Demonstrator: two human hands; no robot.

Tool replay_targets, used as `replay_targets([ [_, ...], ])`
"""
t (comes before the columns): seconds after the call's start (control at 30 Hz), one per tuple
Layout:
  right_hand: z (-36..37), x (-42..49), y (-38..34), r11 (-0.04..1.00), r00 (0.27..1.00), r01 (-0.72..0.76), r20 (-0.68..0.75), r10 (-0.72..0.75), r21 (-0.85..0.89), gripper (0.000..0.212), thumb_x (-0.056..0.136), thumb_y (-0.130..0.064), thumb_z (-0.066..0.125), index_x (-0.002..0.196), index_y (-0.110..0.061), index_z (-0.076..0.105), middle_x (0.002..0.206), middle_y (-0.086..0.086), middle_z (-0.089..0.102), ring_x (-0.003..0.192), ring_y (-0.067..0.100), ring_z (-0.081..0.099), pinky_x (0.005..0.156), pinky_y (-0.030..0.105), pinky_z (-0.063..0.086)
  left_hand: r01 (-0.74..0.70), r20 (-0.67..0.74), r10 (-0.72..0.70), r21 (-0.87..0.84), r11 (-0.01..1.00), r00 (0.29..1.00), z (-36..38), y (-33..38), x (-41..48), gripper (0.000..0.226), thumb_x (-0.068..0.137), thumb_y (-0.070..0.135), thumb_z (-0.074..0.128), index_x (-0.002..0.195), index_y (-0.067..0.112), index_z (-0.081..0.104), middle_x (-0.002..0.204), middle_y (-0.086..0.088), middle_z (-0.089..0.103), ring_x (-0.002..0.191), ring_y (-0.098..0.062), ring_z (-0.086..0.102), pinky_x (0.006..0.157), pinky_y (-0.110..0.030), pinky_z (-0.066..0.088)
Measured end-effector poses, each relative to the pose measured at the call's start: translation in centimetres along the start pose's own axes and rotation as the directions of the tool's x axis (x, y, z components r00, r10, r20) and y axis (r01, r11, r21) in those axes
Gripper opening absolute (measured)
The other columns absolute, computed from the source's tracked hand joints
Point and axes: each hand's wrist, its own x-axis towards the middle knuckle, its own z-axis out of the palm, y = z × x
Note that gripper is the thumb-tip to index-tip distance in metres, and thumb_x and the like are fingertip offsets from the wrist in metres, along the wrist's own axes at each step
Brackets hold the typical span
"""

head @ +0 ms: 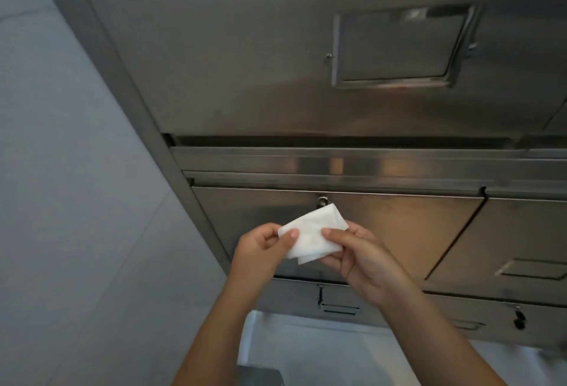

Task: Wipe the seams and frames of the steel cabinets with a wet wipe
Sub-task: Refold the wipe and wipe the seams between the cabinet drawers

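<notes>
A folded white wet wipe [310, 236] is held in front of a steel cabinet door [399, 223], just below its keyhole [322, 201]. My left hand [260, 250] pinches the wipe's left edge between thumb and fingers. My right hand [359, 258] pinches its right edge the same way. The wipe hangs in the air between both hands, apart from the steel. A horizontal seam and frame rail [337, 161] runs above the door, below a tall upper cabinet panel [245, 63].
A recessed label holder [399, 48] sits in the upper panel. To the right are a second door with a recessed handle [530, 269] and lower drawers with a latch [518, 319]. A grey wall [76, 201] borders the cabinet's left frame [147, 128]. Pale floor [322, 352] lies below.
</notes>
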Motion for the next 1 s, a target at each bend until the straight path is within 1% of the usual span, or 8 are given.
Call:
replay_targets([
  [0.27,-7.0,6.8,13.0,0.999,0.994,0.032,-0.1,-0.032,-0.002,0.019,0.088,0.004,0.048,0.103,0.0,0.059,0.096,0.018,0.069,0.086,0.028,0.066,0.068,0.033,0.057,-0.058,-0.047,0.069,0.208,0.976,0.997,-3.1,-17.8,3.5,0.007,0.089,0.014,0.061,0.085,0.018,0.065,0.082,0.007,0.069,0.073,0.001,0.062,0.066,-0.01,0.045],
  [0.37,-10.3,9.3,16.9,0.995,0.976,0.099,-0.196,-0.096,0.009,0.015,0.089,0.006,0.047,0.094,-0.003,0.058,0.092,0.016,0.067,0.085,0.027,0.064,0.064,0.03,0.057,-0.108,-0.087,0.147,0.348,0.931,0.985,-3.4,-24.6,4.7,0.008,0.088,0.018,0.061,0.087,0.026,0.061,0.09,0.011,0.066,0.088,-0.004,0.061,0.072,-0.006,0.042],
  [0.43,-12.5,11.2,19.4,0.988,0.959,0.149,-0.24,-0.152,-0.028,0.016,0.089,0.006,0.047,0.092,-0.004,0.059,0.091,0.014,0.067,0.084,0.025,0.064,0.06,0.028,0.057,-0.109,-0.105,0.172,0.442,0.89,0.979,-3.4,-28.8,5.3,0.011,0.09,0.022,0.06,0.1,0.025,0.06,0.103,0.013,0.062,0.101,-0.006,0.057,0.078,-0.009,0.039],
  [0.53,-15.6,14.0,23.4,0.97,0.932,0.211,-0.275,-0.238,-0.122,0.017,0.089,0.006,0.048,0.092,-0.007,0.06,0.092,0.013,0.066,0.083,0.023,0.064,0.06,0.026,0.057,-0.139,-0.091,0.24,0.6,0.788,0.966,-3.3,-34.8,6.5,0.034,0.092,0.023,0.055,0.126,0.018,0.053,0.126,0.007,0.052,0.118,-0.009,0.046,0.095,-0.016,0.03],
  [0.63,-17.5,16.6,27.3,0.92,0.898,0.301,-0.25,-0.361,-0.249,0.022,0.088,0.007,0.05,0.091,-0.011,0.06,0.086,0.009,0.067,0.078,0.019,0.064,0.06,0.023,0.055,-0.197,-0.044,0.306,0.676,0.71,0.951,-3.4,-39.6,8.1,0.044,0.093,0.021,0.053,0.135,0.017,0.045,0.145,0.004,0.036,0.135,-0.012,0.031,0.11,-0.023,0.022],
  [0.8,-18.4,20.5,32.0,0.73,0.768,0.563,-0.082,-0.636,-0.388,0.032,0.087,0.01,0.053,0.084,-0.02,0.061,0.072,-0.008,0.068,0.066,-0.001,0.064,0.061,0.014,0.051,-0.281,-0.029,0.498,0.797,0.535,0.867,-5.3,-44.5,10.4,0.046,0.089,0.009,0.057,0.134,0.008,0.048,0.15,-0.003,0.03,0.139,-0.01,0.014,0.112,-0.039,0.009],
  [0.93,-17.2,22.8,34.4,0.461,0.604,0.714,0.131,-0.786,-0.526,0.031,0.086,0.0,0.058,0.086,-0.031,0.062,0.078,-0.019,0.067,0.075,-0.008,0.06,0.07,0.01,0.045,-0.344,0.055,0.662,0.885,0.315,0.748,-7.0,-45.0,10.8,0.046,0.078,0.002,0.064,0.123,0.0,0.056,0.143,-0.016,0.041,0.133,-0.028,0.032,0.101,-0.052,0.021],
  [1.0,-16.3,23.8,34.9,0.266,0.468,0.787,0.257,-0.846,-0.556,0.027,0.083,-0.007,0.054,0.093,-0.03,0.065,0.088,-0.024,0.067,0.086,-0.008,0.06,0.077,0.011,0.045,-0.304,0.066,0.689,0.924,0.23,0.722,-7.8,-44.5,10.9,0.051,0.072,0.0,0.066,0.122,-0.003,0.056,0.14,-0.021,0.043,0.13,-0.035,0.036,0.096,-0.06,0.029],
])
